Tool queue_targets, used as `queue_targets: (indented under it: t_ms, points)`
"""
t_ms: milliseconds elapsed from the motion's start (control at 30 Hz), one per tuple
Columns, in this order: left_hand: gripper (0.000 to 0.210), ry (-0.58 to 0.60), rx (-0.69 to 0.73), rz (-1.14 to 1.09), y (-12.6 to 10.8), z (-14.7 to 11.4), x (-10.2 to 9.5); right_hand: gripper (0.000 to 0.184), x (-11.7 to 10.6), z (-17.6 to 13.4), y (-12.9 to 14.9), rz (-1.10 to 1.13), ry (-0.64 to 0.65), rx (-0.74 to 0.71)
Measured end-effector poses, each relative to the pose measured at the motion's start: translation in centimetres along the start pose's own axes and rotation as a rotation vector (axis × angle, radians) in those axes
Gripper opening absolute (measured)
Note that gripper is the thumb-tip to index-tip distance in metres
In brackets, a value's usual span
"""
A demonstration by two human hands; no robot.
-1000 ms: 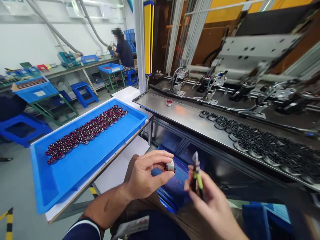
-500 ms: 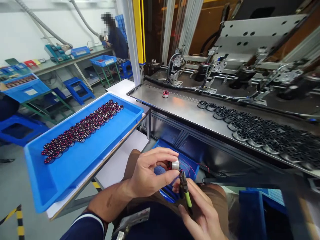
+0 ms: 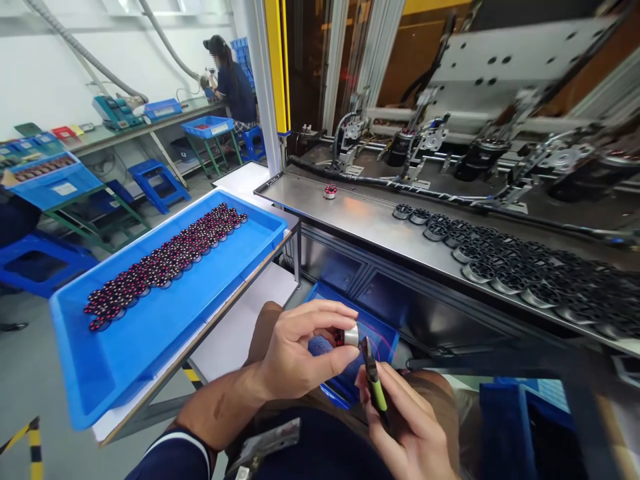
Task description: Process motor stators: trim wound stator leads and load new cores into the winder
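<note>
My left hand (image 3: 305, 347) grips a small motor stator (image 3: 350, 335), a silvery ring with dark and red windings, between thumb and fingers. Its inner side is hidden by the fingers. Close to its right, my right hand (image 3: 407, 417) is wrapped around wire cutters (image 3: 374, 381) with yellow-green and black handles. Their dark jaws point up and stand just apart from the ring. Thin red wire (image 3: 383, 330) shows behind the tool, over a blue bin (image 3: 337, 393) between my knees.
At left, a large blue tray (image 3: 240, 263) holds rows of red-wound stators (image 3: 165, 253). One wound stator (image 3: 330, 192) sits on the metal ledge (image 3: 363, 217), with many black-and-silver rings (image 3: 505, 260) farther right. Machine arms (image 3: 425, 137) stand behind. A person (image 3: 235, 87) sits at a far bench.
The wire cutters in my right hand have moved slightly down and right, away from the stator. My left hand keeps nearly the same place. The red wire trailing at the right has shifted.
</note>
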State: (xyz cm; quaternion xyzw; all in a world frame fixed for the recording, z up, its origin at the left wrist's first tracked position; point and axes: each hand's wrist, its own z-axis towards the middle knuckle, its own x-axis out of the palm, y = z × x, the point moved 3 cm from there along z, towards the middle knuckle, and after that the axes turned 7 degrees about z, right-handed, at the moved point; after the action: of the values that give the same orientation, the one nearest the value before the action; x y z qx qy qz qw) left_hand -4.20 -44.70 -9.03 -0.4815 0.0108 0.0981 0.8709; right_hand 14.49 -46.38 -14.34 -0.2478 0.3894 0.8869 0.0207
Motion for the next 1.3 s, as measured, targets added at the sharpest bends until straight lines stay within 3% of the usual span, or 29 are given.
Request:
queue_targets:
  t_ms: [333, 667, 800, 1033, 1300]
  points:
    - [0.025, 0.029, 0.056, 0.042, -0.4, -0.1, -0.2, 0.078, -0.5, 2.4, 1.4, 0.099, 0.044, -0.001]
    - [0.030, 0.078, 0.105, 0.020, -0.3, -0.1, -0.1, 0.078, -0.8, 1.0, 0.6, 0.021, 0.028, -0.034]
    - [0.037, 0.081, 0.059, 0.015, -0.1, -0.3, -0.1, 0.074, -0.6, 0.3, -0.1, -0.065, -0.001, -0.010]
    - [0.043, 0.082, 0.098, 0.025, -0.1, -0.3, -0.4, 0.075, -0.2, 1.6, 1.4, 0.064, 0.027, 0.016]
    - [0.042, 0.111, 0.178, 0.062, -0.3, -0.3, -0.5, 0.068, -0.1, 2.4, 1.6, 0.062, 0.012, -0.044]
